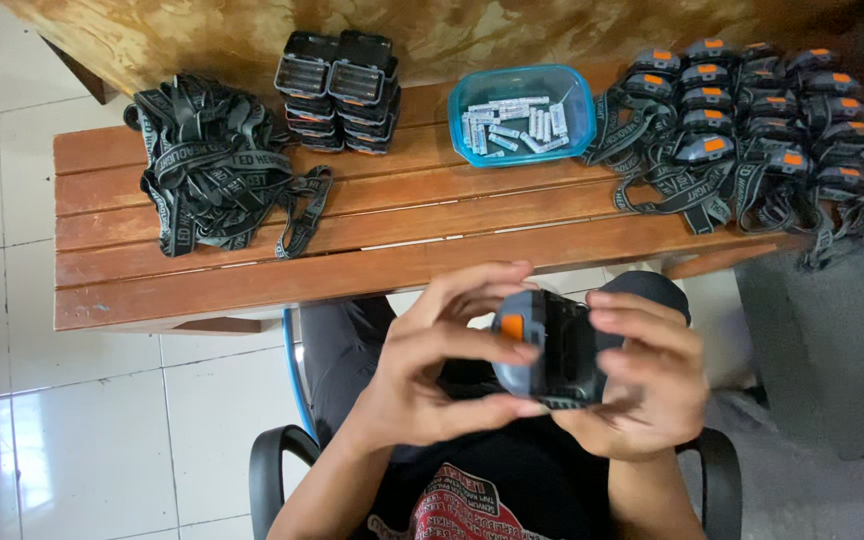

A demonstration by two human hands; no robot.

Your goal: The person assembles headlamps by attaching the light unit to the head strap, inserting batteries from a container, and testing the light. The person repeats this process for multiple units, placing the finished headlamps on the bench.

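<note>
Both hands work one headlamp body [549, 350] over the lap, just below the near edge of the wooden table [252, 290]. The left hand [432, 365] curls around it from nine o'clock, thumb and fingers pinching its grey shell beside the orange button; the right hand [647, 375] cups it from three o'clock, fingers pressed against its dark open back.

On the table, judged by how the piles lie, a good part of the work looks done. At two o'clock sits a large heap of finished headlamps [752, 120], each with orange button and strap fitted. At eleven o'clock lies a tangle of loose grey straps [217, 165], not yet attached. At twelve o'clock stand stacked black lamp bodies [339, 90], and just right of them a blue tray of small batteries [522, 115]. These stocks suggest many units remain to assemble.
</note>
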